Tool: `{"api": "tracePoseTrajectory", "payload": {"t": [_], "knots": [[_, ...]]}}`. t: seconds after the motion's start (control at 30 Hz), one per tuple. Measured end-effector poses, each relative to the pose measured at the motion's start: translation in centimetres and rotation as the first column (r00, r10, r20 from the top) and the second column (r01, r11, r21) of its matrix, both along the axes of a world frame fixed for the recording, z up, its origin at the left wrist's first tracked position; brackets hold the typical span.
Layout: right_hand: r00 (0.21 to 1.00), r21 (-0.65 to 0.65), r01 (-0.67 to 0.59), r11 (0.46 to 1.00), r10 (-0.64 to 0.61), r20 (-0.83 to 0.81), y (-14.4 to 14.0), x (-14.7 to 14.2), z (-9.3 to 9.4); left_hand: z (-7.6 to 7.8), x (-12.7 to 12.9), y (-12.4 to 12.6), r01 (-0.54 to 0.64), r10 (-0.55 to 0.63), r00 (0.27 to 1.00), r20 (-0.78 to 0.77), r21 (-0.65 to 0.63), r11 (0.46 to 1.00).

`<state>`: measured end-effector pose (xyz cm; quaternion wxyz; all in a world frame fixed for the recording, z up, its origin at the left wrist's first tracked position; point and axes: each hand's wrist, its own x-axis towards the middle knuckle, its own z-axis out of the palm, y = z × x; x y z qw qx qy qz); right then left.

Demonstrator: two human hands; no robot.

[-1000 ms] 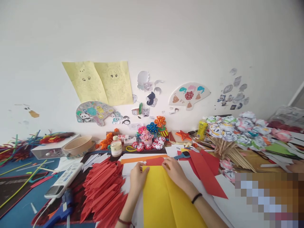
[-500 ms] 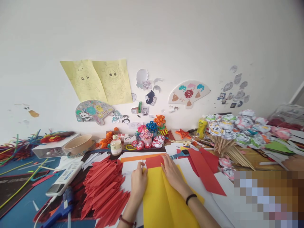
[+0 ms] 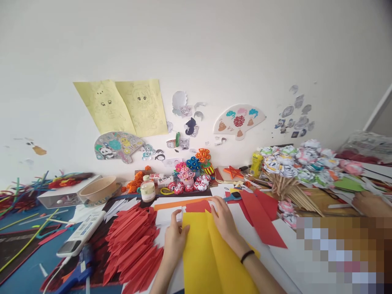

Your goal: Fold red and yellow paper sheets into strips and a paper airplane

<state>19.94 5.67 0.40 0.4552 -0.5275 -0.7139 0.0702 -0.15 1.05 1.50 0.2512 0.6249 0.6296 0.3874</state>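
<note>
Both forearms reach forward over the tabletop (image 3: pixel 21 265). The left hand (image 3: pixel 174 239) lies palm down on the left edge of the yellow paper (image 3: pixel 205 253), fingers spread flat, its grip released. The right hand (image 3: pixel 223 218) presses flat on the sheet's upper right part, fingertips at the top edge, also grasping nothing; a black band circles its wrist.

Since half a second ago the left hand has slid a little lower and leftward along the edge, and the right hand has stayed at the top.

The yellow paper is a large smooth sheet with a long crease down its middle, lying on white sheets in front of the person. Left of it sits a pile of red folded paper strips (image 3: pixel 131 245), pointed and layered. A small red paper piece (image 3: pixel 197 206) peeks out above the yellow sheet's top edge.
</note>
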Motion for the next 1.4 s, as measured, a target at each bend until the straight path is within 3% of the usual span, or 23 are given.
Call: {"api": "tracePoseTrajectory", "payload": {"t": [0.1,0.23,0.43,0.6,1.13,1.4], "knots": [[1.000,-0.002,0.002,1.000,-0.002,0.007,-1.3,0.2,0.8,0.4,0.1,0.0,-0.021,0.018,0.999,0.035,0.071,0.997],[0.980,-0.094,-0.034,0.995,0.052,0.191,-2.8,-0.1,-1.0,0.6,0.1,1.1,-0.052,0.051,0.999,0.018,0.098,0.994],[0.929,-0.217,-0.009,0.976,0.088,0.359,-3.1,-0.5,-4.1,-0.1,-0.4,1.5,-0.140,0.129,0.983,-0.132,-0.082,0.987],[0.918,-0.240,0.003,0.971,0.093,0.387,-3.0,-0.5,-3.9,-0.8,-0.7,1.3,-0.133,0.105,0.950,-0.294,-0.075,0.988],[0.913,-0.225,0.005,0.974,0.087,0.398,-2.9,-0.4,-4.0,-0.8,-0.9,0.4,-0.122,0.119,0.974,-0.192,-0.002,0.993],[0.915,-0.236,0.011,0.972,0.085,0.395,-2.8,-0.5,-3.9,0.0,-0.3,-0.3,-0.131,0.085,0.940,-0.330,-0.122,0.984]]}}
